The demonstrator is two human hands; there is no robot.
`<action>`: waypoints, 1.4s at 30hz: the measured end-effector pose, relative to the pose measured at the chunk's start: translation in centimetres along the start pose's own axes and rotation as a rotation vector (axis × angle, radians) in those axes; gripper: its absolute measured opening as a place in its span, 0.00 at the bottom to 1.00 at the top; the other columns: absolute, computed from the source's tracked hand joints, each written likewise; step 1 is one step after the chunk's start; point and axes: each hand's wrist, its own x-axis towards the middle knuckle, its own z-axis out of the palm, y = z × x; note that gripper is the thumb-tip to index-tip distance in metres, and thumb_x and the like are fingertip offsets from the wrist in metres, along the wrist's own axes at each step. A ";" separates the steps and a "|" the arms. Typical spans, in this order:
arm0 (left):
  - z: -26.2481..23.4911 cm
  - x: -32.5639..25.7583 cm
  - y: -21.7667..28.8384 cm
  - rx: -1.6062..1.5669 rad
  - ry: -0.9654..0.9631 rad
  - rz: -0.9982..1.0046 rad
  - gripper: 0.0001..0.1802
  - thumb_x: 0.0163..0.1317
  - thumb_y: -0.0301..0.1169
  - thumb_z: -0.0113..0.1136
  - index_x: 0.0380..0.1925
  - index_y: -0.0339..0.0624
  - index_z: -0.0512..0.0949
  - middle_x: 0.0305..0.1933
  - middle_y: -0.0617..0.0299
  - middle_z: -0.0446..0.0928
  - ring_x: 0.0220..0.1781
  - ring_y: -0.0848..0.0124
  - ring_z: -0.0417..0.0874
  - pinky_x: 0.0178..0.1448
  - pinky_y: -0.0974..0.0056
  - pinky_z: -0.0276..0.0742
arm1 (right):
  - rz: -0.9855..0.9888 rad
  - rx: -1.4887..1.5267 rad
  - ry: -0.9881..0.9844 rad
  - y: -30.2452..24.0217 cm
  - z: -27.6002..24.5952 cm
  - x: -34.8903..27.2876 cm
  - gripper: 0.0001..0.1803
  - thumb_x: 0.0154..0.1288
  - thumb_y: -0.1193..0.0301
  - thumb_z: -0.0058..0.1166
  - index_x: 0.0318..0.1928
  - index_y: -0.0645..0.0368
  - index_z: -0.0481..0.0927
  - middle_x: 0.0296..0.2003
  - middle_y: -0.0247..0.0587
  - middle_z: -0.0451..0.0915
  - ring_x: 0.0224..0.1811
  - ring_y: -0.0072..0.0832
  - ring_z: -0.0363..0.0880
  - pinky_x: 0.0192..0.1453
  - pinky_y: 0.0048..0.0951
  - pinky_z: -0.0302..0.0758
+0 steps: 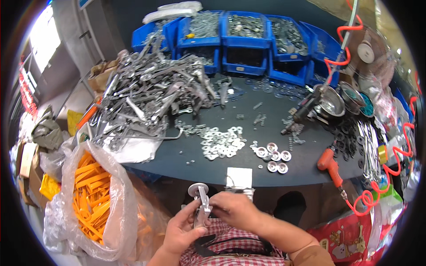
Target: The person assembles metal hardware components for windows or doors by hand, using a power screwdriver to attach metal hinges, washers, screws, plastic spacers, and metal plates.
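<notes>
Above my lap, just off the table's front edge, my left hand is closed around a silver metal bracket. The bracket stands roughly upright, with a pale round disc at its top. My right hand comes in from the right, its fingers bent and pressed together against the bracket's side. Whatever lies between those right fingertips is hidden. Beyond my hands, small flat silver links lie in a heap on the dark table. Several shiny round cups sit to their right.
A large pile of silver metal levers covers the table's left. Blue bins of small hardware line the back. An open bag of orange strips stands at left. An orange power tool with a coiled red hose lies right.
</notes>
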 end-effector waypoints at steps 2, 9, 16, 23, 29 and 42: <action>1.6 -0.3 0.3 0.067 -0.050 -0.018 0.36 0.48 0.19 0.58 0.59 0.32 0.56 0.50 0.54 0.68 0.44 0.69 0.74 0.48 0.67 0.72 | 0.120 0.230 0.111 -1.0 0.0 -1.8 0.11 0.53 0.77 0.55 0.39 0.61 0.75 0.32 0.40 0.77 0.33 0.27 0.78 0.35 0.24 0.74; 3.5 -1.5 -1.5 0.304 -0.161 -0.170 0.38 0.47 0.24 0.63 0.59 0.34 0.57 0.45 0.59 0.72 0.41 0.72 0.74 0.49 0.68 0.69 | 0.356 1.122 0.150 -0.6 -2.7 -6.6 0.05 0.55 0.80 0.54 0.31 0.62 0.72 0.28 0.32 0.76 0.31 0.14 0.74 0.36 0.17 0.73; 5.5 -0.7 -3.0 0.300 -0.377 -0.163 0.30 0.48 0.25 0.63 0.53 0.40 0.63 0.47 0.62 0.68 0.48 0.73 0.69 0.51 0.69 0.66 | 0.175 0.527 0.069 -1.0 -6.1 -11.4 0.07 0.56 0.76 0.53 0.37 0.61 0.73 0.27 0.34 0.79 0.28 0.16 0.75 0.33 0.19 0.71; 6.2 -1.6 -2.7 0.217 -0.403 -0.289 0.37 0.42 0.27 0.64 0.55 0.41 0.60 0.53 0.59 0.65 0.55 0.69 0.64 0.56 0.65 0.61 | 0.383 -0.178 0.577 5.4 -18.9 -14.7 0.09 0.58 0.65 0.50 0.32 0.57 0.76 0.29 0.37 0.76 0.31 0.26 0.76 0.37 0.28 0.72; 6.1 -1.4 -3.6 0.107 -0.323 -0.244 0.37 0.43 0.31 0.63 0.55 0.39 0.60 0.49 0.57 0.67 0.48 0.68 0.70 0.50 0.67 0.67 | 1.085 -1.417 0.850 17.8 -36.9 -28.6 0.11 0.50 0.79 0.45 0.36 0.58 0.75 0.31 0.48 0.77 0.40 0.44 0.74 0.45 0.40 0.70; 4.0 -1.8 -5.4 -0.040 -0.198 -0.209 0.41 0.42 0.26 0.63 0.59 0.43 0.56 0.36 0.53 0.71 0.29 0.70 0.74 0.25 0.74 0.71 | 1.362 -0.933 0.836 16.2 -40.2 -27.1 0.17 0.49 0.63 0.51 0.34 0.63 0.78 0.37 0.57 0.77 0.41 0.45 0.76 0.46 0.38 0.71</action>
